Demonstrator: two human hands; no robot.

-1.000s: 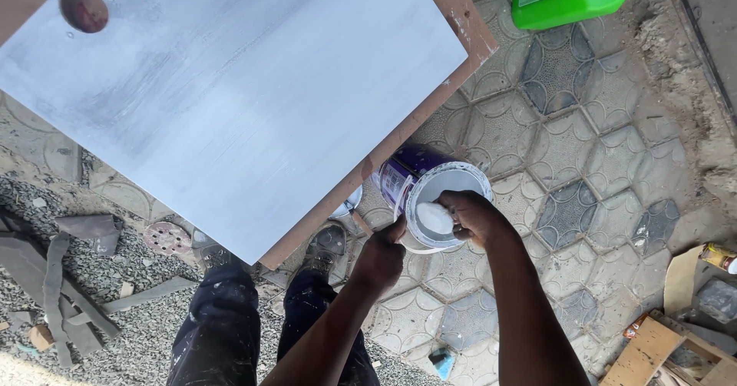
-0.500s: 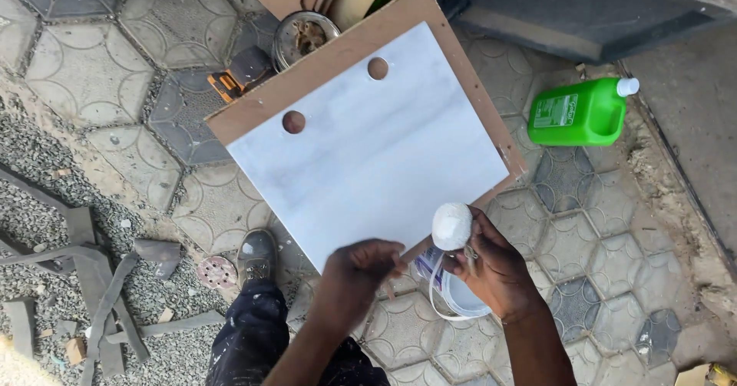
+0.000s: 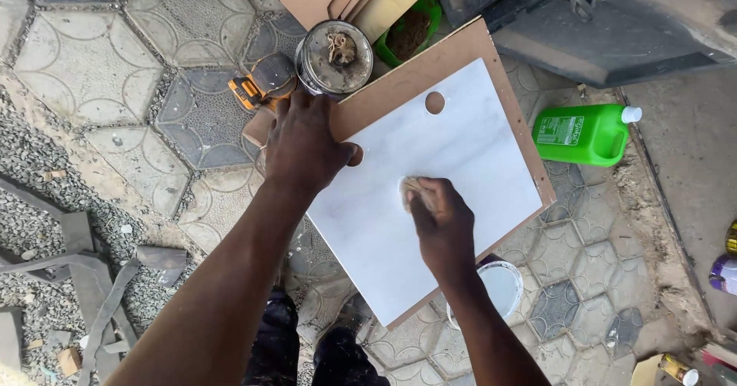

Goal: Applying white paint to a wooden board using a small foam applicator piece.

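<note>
Your left hand presses flat on the white-faced board over the paving, while your right hand clenches a pale pad against its middle. You appear mid-wipe; the next stroke likely needs even pressure toward the edges.

Green jug lying on its side on paving right of the board, white cap pointing right, green-white label facing up. Open tin standing at board's top-left corner. Purple can showing at right edge.
</note>
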